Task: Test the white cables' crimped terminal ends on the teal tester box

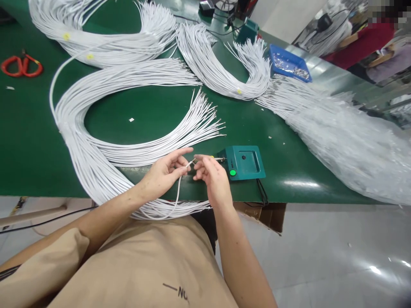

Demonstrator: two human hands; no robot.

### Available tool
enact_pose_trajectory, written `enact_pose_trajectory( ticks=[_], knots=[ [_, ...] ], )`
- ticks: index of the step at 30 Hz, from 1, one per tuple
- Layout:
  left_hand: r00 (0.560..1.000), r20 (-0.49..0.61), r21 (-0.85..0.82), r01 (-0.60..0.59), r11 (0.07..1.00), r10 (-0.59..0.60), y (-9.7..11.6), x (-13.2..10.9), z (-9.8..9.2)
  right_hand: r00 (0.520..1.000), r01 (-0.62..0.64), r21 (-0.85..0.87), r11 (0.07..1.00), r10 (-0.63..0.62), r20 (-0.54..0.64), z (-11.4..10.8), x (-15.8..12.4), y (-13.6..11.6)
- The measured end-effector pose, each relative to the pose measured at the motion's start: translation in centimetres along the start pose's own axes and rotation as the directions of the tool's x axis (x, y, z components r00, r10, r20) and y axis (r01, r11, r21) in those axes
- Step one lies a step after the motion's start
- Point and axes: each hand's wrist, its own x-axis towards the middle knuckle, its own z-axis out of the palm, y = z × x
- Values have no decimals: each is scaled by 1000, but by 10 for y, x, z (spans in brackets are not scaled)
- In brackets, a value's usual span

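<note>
My left hand (170, 169) pinches a white cable (179, 188) close to its end, thumb against fingers. Facing it, my right hand (212, 173) has its fingers bent around the cable's tip; whether they touch it is too small to tell. Just beyond my right fingers is a green device (245, 162) with a metal tip pointing left, a recessed tray on top and a lit green button. A large curved bundle of white cables (73, 128) lies to the left and passes under my left forearm, its ends fanned out above my hands.
Two more white cable bundles (109, 49) (221, 79) lie at the back. Red-handled cutters (22, 67) are at the far left. A blue tray (289, 64) holds small metal parts. Plastic-wrapped cables (353, 137) cover the right side. The table's front edge runs below my hands. People sit at upper right.
</note>
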Motion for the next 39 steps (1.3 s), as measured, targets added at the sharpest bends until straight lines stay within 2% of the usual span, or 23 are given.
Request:
enact_pose_trajectory(
  ticks=[5, 8, 10, 12, 14, 15, 16, 17, 18, 20, 22, 23, 25, 27, 29, 31, 32, 34, 35, 36, 37, 39],
  knots=[
    [999, 14, -53, 30, 998, -30, 0, -1, 1, 992, 107, -167, 980, -93, 90, 4, -2, -1],
    [986, 79, -185, 161, 970, -148, 2, -2, -1, 974, 223, -318, 922, -203, 97, 3, -3, 3],
    [947, 169, -334, 315, 888, -272, 6, -1, -4, 929, 367, -482, 796, -344, 139, 0, -3, 7],
    [892, 265, -452, 450, 770, -366, 9, 1, -7, 843, 509, -632, 584, -487, 229, -3, -4, 9],
    [848, 336, -520, 530, 670, -410, 11, 3, -9, 758, 588, -712, 383, -569, 320, -5, -4, 10],
    [836, 356, -540, 549, 638, -419, 11, 4, -9, 735, 601, -731, 324, -583, 346, -6, -4, 10],
    [831, 361, -550, 556, 623, -422, 11, 5, -9, 733, 599, -740, 307, -582, 352, -6, -4, 9],
    [836, 355, -551, 549, 629, -419, 10, 5, -9, 753, 583, -737, 342, -567, 334, -7, -4, 7],
    [848, 335, -542, 530, 652, -411, 8, 5, -8, 795, 549, -718, 428, -532, 292, -9, -4, 5],
    [886, 272, -501, 463, 731, -375, 4, 5, -7, 906, 410, -602, 686, -381, 182, -11, -2, 0],
    [924, 220, -434, 380, 817, -313, 0, 4, -5, 975, 217, -412, 885, -180, 129, -13, 1, -4],
    [939, 203, -394, 339, 854, -279, -1, 4, -5, 986, 139, -329, 934, -98, 136, -13, 2, -5],
    [957, 185, -311, 272, 911, -223, -3, 3, -4, 985, 62, -240, 969, -20, 174, -13, 5, -4],
    [964, 175, -265, 243, 933, -202, -2, 4, -4, 981, 64, -230, 971, -18, 196, -12, 7, -1],
    [955, 178, -310, 285, 907, -239, 0, 5, -3, 977, 131, -282, 950, -76, 198, -11, 7, 4],
    [922, 207, -422, 386, 820, -327, 3, 7, -2, 952, 300, -437, 848, -237, 193, -11, 5, 8],
    [898, 230, -479, 440, 759, -375, 5, 8, -2, 914, 404, -550, 731, -345, 214, -12, 4, 10],
    [854, 267, -552, 515, 656, -446, 6, 11, -1, 799, 545, -751, 373, -504, 329, -15, 3, 9],
    [845, 267, -567, 526, 634, -463, 6, 13, 0, 750, 566, -803, 188, -523, 406, -17, 3, 6],
    [848, 251, -569, 520, 638, -468, 4, 14, 0, 718, 566, -823, 37, -513, 471, -20, 4, 2],
    [861, 217, -554, 496, 668, -459, 3, 15, 1, 702, 555, -829, -73, -494, 513, -24, 6, -3],
    [910, 119, -472, 403, 784, -396, -2, 17, 3, 700, 515, -836, -188, -471, 537, -31, 11, -14]
  ],
)
